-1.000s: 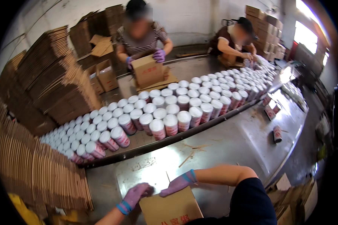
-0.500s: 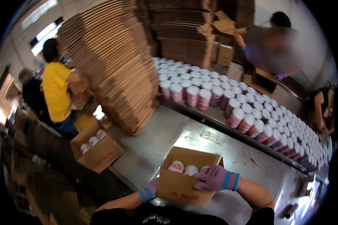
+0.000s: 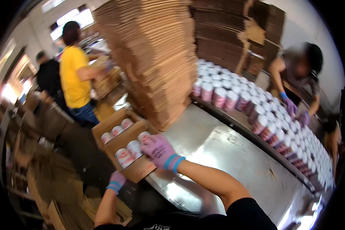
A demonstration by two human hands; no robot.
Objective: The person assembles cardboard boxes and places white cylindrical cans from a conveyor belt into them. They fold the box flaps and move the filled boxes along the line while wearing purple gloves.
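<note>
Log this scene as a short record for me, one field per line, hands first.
Right hand: purple glove, at the right side of the near carton
Left hand: purple glove, at that carton's lower corner; grip unclear
Near carton: open, holding white-and-red cans
Alongside: second carton, also open, with cans
Beyond the metal table: rows of white-lidded cans
Stacked: flat cardboard
Co-workers: include person in yellow shirt

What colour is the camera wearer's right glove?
The glove is pinkish purple with blue cuff bands, clearest in the head view.
</note>
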